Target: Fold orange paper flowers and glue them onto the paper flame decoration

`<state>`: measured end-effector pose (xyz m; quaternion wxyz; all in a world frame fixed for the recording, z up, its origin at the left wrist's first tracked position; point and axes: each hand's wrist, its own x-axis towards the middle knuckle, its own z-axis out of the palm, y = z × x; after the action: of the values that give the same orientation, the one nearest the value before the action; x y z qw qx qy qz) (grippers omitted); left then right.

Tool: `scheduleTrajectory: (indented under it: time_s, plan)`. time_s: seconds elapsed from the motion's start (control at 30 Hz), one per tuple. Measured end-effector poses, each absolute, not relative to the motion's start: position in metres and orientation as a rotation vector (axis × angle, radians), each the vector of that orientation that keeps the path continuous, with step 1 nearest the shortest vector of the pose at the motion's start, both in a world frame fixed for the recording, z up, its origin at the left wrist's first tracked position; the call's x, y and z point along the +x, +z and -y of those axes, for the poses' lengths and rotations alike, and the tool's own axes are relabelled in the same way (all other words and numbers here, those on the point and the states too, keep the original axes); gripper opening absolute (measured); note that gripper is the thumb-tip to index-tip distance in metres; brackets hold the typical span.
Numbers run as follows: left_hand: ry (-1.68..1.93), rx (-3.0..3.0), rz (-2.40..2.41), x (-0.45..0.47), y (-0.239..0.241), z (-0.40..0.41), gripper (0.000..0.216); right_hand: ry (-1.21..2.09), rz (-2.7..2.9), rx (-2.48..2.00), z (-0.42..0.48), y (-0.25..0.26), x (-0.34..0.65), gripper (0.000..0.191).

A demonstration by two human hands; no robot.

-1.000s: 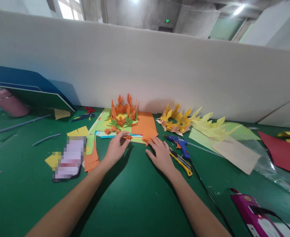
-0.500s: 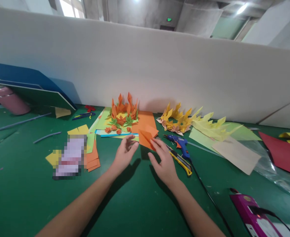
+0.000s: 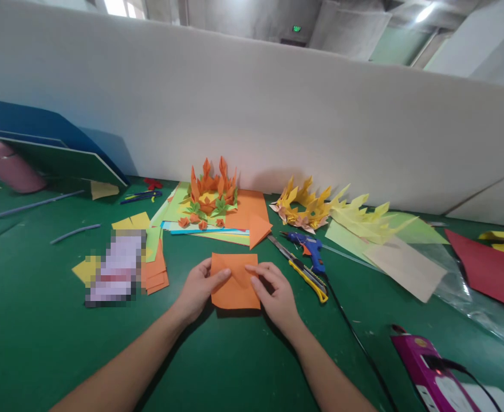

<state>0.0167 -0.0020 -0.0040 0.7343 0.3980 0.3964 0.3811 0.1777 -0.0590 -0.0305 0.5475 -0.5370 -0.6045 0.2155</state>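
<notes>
One orange sheet [image 3: 236, 296] is just above the counter [image 3: 230, 366], left of the cutter [image 3: 306, 277]. The left hand [image 3: 198, 290] pinches its left edge, thumb on top; the right hand [image 3: 276, 290], half curled, touches the right side, though I cannot tell whether it grips. The sheet should be light, bendable and easily creased, best taken lightly by opposite edges

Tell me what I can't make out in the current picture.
All in the head view:
- Left hand: some fingertips, hidden behind the orange paper.
- Orange paper: underside, facing away from the camera.
- Phone-like object: surface details, blurred by pixelation.
- Purple power strip: near end, cut off by the bottom edge.
</notes>
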Motion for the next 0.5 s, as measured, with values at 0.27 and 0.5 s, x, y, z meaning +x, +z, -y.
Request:
scheduleTrajectory:
  time_s: [0.27, 0.5]
  plan:
    - [0.913, 0.944, -0.910, 0.021, -0.007, -0.009, 0.062, 0.575, 1.677, -1.161, 0.058, -0.036, 0.189, 0.046]
    - [1.089, 1.268, -0.962, 0.020, -0.019, -0.007, 0.044, 0.474, 1.899, -1.132, 0.058, -0.044, 0.185, 0.029]
